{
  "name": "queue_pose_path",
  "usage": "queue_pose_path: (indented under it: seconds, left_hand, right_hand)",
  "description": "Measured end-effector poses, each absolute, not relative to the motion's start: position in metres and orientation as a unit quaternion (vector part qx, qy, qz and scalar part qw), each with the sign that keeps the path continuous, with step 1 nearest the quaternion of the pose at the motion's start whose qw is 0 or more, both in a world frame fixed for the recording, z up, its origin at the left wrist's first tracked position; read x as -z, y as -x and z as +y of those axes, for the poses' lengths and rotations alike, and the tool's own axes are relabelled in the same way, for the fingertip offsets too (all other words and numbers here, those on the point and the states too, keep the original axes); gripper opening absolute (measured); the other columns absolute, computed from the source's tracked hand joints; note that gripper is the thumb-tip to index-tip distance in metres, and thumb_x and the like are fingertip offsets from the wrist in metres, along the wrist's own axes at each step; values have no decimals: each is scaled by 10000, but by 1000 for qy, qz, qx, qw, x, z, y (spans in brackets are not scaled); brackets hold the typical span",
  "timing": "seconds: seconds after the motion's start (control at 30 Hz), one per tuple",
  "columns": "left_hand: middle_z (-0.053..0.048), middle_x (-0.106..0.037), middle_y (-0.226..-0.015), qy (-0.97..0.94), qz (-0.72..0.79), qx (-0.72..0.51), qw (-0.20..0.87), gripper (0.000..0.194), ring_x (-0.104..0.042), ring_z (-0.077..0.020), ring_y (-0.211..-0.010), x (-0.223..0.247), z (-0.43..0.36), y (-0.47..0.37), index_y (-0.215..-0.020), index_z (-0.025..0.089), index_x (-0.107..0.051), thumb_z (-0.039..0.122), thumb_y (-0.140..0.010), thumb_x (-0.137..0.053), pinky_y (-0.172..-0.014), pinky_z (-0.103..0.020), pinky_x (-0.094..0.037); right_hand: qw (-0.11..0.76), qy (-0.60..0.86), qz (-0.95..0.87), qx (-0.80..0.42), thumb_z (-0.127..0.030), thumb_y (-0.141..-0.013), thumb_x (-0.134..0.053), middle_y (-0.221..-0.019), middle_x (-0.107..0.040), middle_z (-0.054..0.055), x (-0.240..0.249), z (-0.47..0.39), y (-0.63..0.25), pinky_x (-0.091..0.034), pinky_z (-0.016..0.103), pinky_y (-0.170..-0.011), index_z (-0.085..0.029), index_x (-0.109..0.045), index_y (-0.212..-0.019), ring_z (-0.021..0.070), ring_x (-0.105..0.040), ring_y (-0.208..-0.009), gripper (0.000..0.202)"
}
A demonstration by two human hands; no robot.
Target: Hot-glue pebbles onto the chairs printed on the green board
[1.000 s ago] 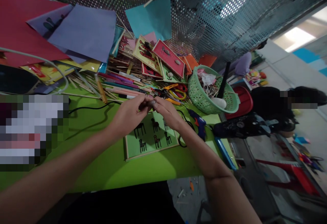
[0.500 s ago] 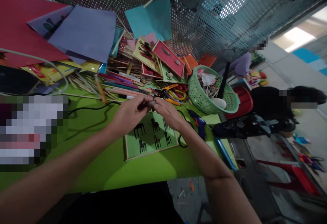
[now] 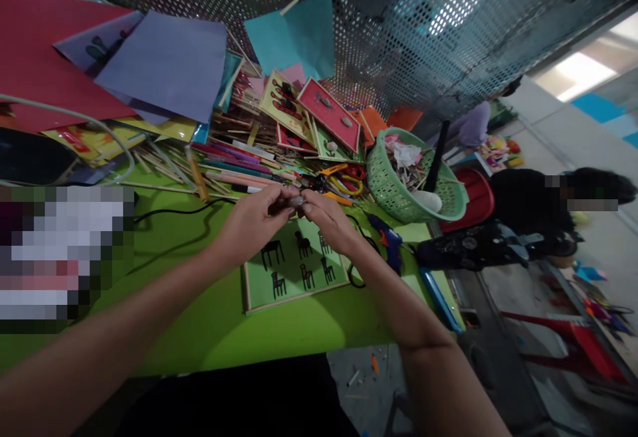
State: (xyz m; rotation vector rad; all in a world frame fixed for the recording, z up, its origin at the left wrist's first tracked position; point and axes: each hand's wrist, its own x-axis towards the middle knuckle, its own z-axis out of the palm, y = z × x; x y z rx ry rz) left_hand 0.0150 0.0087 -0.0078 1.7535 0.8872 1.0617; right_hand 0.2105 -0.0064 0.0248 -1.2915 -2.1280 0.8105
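Fingertips together, my left hand (image 3: 255,221) and my right hand (image 3: 329,221) pinch a small greyish pebble-like piece (image 3: 296,202) between them. Fingers cover most of it, so its exact kind is unclear. Below the hands lies a green card (image 3: 292,281) with a pale wooden border and several black drawings of chairs and a table. My right forearm passes over the card's right side. A blue glue gun (image 3: 390,238) rests to the right of my right hand, and orange-handled scissors (image 3: 335,170) lie just beyond the fingers.
Pens (image 3: 232,153), thin sticks and framed cards (image 3: 329,113) are heaped at the back. A green basket (image 3: 381,184) holding scraps stands at the back right. Black cord (image 3: 184,210) crosses the green table (image 3: 199,331). Another person (image 3: 523,204) is at the right.
Both hands stay in nearly the same place. The fingers have shifted slightly around the small piece, and a little more of it shows.
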Motion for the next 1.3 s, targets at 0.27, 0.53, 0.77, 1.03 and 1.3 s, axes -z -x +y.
queue_pose_path:
  seconds: [0.27,0.53,0.77,1.03,1.3]
  left_hand:
    - [-54,-775,-1038,-736,374,-415,381,212,-720,-196,-889,7,5,-14,-1102,187,-659,285,-931,-581,-793,-305,-531]
    - [-56,-777,-1017,-724,370,-419,404,210,-716,-187,-851,6,6,-15,-1067,183,-658,319,-919,-595,-786,-299,-544]
    - [-61,-775,-998,-738,370,-411,386,194,-722,-204,-866,4,6,-14,-1048,189,-662,314,-932,-571,-777,-314,-538]
    - [-56,-779,-1033,-753,383,-407,347,191,-718,-196,-873,2,3,-13,-1079,201,-658,286,-931,-571,-782,-304,-531]
    - [-56,-769,-1017,-697,367,-418,454,216,-705,-188,-873,3,6,-15,-1056,185,-666,337,-912,-613,-820,-306,-557]
  right_hand:
    - [248,493,-783,-287,-414,-999,-378,-975,-647,64,-25,-5,-207,-446,381,-896,-230,-543,-890,226,-562,-952,269]
    - [271,504,-769,-283,-330,-964,-357,-912,-628,65,-22,-7,-207,-450,381,-889,-224,-527,-855,225,-565,-942,228]
    - [269,478,-762,-344,-472,-1023,-367,-950,-656,60,-22,-5,-213,-472,393,-922,-221,-550,-838,215,-583,-953,361]
    - [267,501,-766,-301,-333,-980,-373,-986,-660,62,-23,-6,-207,-482,383,-890,-228,-558,-906,218,-581,-957,225]
    - [241,493,-778,-307,-489,-1039,-330,-970,-650,65,-23,-4,-215,-474,349,-829,-211,-600,-946,211,-573,-920,399]
